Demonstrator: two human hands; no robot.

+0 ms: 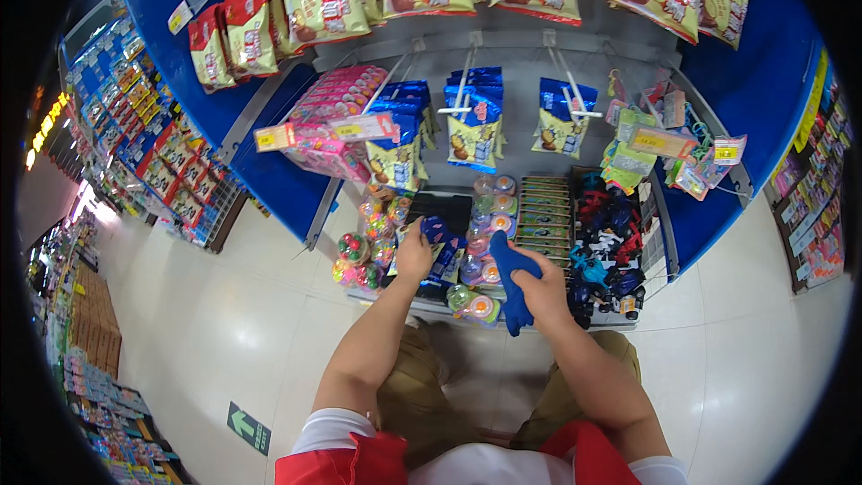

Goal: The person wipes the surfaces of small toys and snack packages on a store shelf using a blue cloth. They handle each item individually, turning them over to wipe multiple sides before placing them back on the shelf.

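Note:
A bunched blue cloth [515,279] is gripped in my right hand [542,283], above the front of the low shelf. My left hand [414,252] reaches down to blue snack bags [448,256] lying in a black tray [441,210]; its fingertips are at the top of a bag, and whether they pinch it cannot be told. Between my hands stand clear-domed toys [481,263] with orange-and-white discs. Round containers of colourful balls [367,249] lie left of the tray.
Blue snack bags [475,124] and pink boxed packs [337,101] hang on metal hooks above. Toy vehicles [606,249] fill the low shelf's right end, beside stacked flat packs [544,215]. Blue side panels [269,148] jut out, with price-tag holders [663,143] in front.

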